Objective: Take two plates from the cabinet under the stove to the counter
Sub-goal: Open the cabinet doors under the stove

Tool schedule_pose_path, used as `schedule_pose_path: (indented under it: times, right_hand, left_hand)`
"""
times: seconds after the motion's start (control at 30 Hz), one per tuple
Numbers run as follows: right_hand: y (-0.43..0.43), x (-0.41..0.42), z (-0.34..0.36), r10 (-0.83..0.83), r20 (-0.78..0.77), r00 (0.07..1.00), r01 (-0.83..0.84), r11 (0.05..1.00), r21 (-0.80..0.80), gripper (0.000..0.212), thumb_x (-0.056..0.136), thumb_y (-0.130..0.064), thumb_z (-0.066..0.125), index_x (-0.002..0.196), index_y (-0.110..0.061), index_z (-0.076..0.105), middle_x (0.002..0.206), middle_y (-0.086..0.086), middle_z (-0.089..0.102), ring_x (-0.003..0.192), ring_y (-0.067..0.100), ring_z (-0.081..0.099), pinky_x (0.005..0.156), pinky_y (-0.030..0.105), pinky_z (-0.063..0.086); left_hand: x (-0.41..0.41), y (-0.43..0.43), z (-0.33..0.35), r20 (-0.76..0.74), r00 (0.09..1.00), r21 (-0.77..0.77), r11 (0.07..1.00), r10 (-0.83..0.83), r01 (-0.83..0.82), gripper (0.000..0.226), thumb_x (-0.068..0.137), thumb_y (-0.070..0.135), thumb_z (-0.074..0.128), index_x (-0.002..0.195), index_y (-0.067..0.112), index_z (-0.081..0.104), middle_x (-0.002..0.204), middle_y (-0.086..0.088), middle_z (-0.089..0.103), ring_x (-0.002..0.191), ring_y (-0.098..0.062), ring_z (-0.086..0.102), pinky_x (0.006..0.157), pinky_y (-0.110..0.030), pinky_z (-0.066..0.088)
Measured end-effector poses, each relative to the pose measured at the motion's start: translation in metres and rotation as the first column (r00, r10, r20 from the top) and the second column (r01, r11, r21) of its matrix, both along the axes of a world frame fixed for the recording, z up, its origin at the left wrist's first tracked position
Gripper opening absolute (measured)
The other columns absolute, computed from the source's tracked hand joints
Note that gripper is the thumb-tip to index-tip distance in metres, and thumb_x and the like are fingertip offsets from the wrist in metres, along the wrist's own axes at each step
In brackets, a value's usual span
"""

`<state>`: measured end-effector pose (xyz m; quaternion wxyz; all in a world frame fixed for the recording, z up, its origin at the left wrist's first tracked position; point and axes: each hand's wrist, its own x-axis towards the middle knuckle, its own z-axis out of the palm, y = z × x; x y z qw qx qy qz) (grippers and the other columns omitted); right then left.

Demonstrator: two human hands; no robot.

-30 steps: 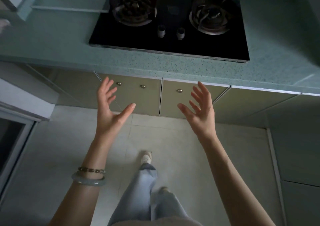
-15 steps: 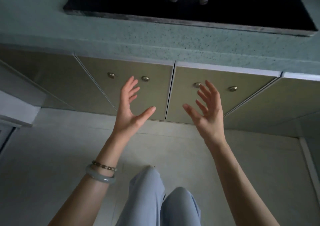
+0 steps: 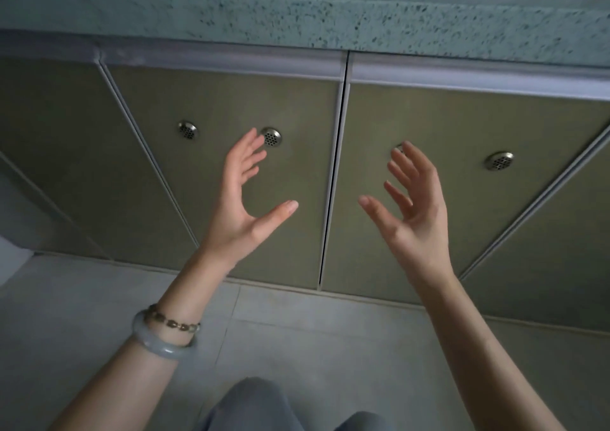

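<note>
Two olive cabinet doors sit shut under the stove: the left door (image 3: 297,107) and the right door (image 3: 462,126), split by a dark vertical gap. My left hand (image 3: 241,206) is raised in front of the left door, fingers apart, palm facing right, holding nothing. My right hand (image 3: 416,209) hovers before the right door, fingers spread, palm facing left, empty. Neither hand touches a door. No plates are visible; the cabinet's inside is hidden. The speckled green counter edge (image 3: 330,24) runs above the doors.
Round metal vents (image 3: 499,160) dot both doors. More cabinet panels flank the pair on the left (image 3: 59,153) and right (image 3: 561,249). Pale floor tiles (image 3: 313,341) lie below, and my knees in grey trousers (image 3: 254,404) show at the bottom edge.
The view has dropped and closed in on the doors; the stove top has slid out of sight. Both open hands stay raised and are now nearer the doors.
</note>
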<state>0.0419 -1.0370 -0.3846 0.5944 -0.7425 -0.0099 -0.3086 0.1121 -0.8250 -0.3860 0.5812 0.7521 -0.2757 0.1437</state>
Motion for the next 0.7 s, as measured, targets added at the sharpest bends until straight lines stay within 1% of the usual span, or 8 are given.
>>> schedule_pose_path:
  times: [0.1,0.2,0.3,0.37,0.47,0.53,0.63,0.7]
  right_hand:
    - [0.001,0.008,0.001,0.024,0.048,0.999,-0.021,0.998,-0.064,0.076,0.075,-0.022,0.075,0.14,-0.021,0.036,0.14,-0.003,0.048,0.13,0.007,0.047,0.106,0.034,0.043]
    - [0.003,0.015,0.008,0.051,0.066,0.997,-0.042,0.99,-0.138,0.075,0.076,-0.02,0.075,0.141,-0.019,0.036,0.139,-0.01,0.047,0.13,0.003,0.046,0.107,0.03,0.04]
    - [0.003,0.028,0.018,0.066,0.096,0.993,-0.04,0.967,-0.253,0.074,0.077,-0.017,0.076,0.14,-0.017,0.037,0.137,-0.02,0.044,0.13,0.002,0.045,0.108,0.024,0.038]
    - [0.004,0.041,0.028,0.07,0.109,0.992,-0.024,0.927,-0.375,0.072,0.078,-0.018,0.076,0.14,-0.014,0.038,0.139,-0.014,0.044,0.131,0.004,0.042,0.109,0.018,0.032]
    - [0.006,0.058,0.043,0.059,0.114,0.992,0.021,0.801,-0.598,0.067,0.082,-0.018,0.071,0.14,-0.007,0.039,0.144,0.002,0.043,0.135,0.012,0.038,0.11,0.008,0.021]
    - [0.01,0.068,0.051,0.027,0.14,0.99,0.085,0.678,-0.73,0.065,0.081,-0.015,0.071,0.138,-0.001,0.042,0.145,0.013,0.044,0.135,0.025,0.041,0.113,0.019,0.025]
    - [0.015,0.085,0.062,-0.042,0.187,0.981,0.185,0.469,-0.864,0.067,0.07,-0.013,0.08,0.127,0.009,0.052,0.133,0.024,0.054,0.124,0.038,0.052,0.104,0.046,0.036]
    - [0.016,0.094,0.067,-0.055,0.19,0.98,0.197,0.384,-0.902,0.068,0.066,-0.014,0.082,0.124,0.008,0.055,0.131,0.024,0.056,0.121,0.039,0.055,0.1,0.05,0.041]
  left_hand:
    - [-0.001,-0.005,0.007,0.058,0.998,0.008,1.0,-0.004,0.004,0.093,0.069,0.014,0.077,0.145,0.012,0.023,0.148,-0.01,0.037,0.133,-0.015,0.042,0.112,-0.038,0.033]
    - [-0.005,-0.006,0.019,0.108,0.994,0.019,1.0,-0.024,0.022,0.094,0.07,0.021,0.078,0.146,0.012,0.024,0.15,-0.009,0.036,0.134,-0.013,0.041,0.113,-0.032,0.031]
    - [0.004,-0.005,0.03,0.184,0.983,0.139,0.99,-0.024,-0.002,0.092,0.072,0.024,0.078,0.146,0.013,0.024,0.152,-0.005,0.033,0.138,-0.012,0.036,0.114,-0.025,0.025]
    - [0.019,-0.005,0.036,0.274,0.962,0.284,0.954,0.014,-0.095,0.09,0.074,0.029,0.076,0.147,0.012,0.025,0.153,0.0,0.028,0.141,-0.013,0.029,0.116,-0.026,0.02]
    - [0.046,-0.003,0.041,0.45,0.89,0.47,0.829,0.072,-0.304,0.088,0.078,0.034,0.073,0.148,0.009,0.025,0.152,0.003,0.024,0.143,-0.017,0.023,0.117,-0.02,0.006]
    - [0.062,0.0,0.044,0.544,0.834,0.552,0.71,0.091,-0.437,0.086,0.083,0.039,0.067,0.15,0.01,0.022,0.156,-0.002,0.023,0.144,-0.019,0.021,0.118,-0.022,-0.001]
    - [0.084,0.002,0.049,0.65,0.754,0.611,0.528,0.09,-0.59,0.079,0.091,0.048,0.049,0.151,0.01,0.014,0.16,-0.004,0.016,0.148,-0.019,0.016,0.119,-0.034,-0.001]
    - [0.094,0.001,0.054,0.672,0.738,0.63,0.472,0.068,-0.617,0.077,0.094,0.051,0.039,0.153,0.012,0.006,0.162,-0.003,0.007,0.149,-0.016,0.006,0.119,-0.036,-0.007]
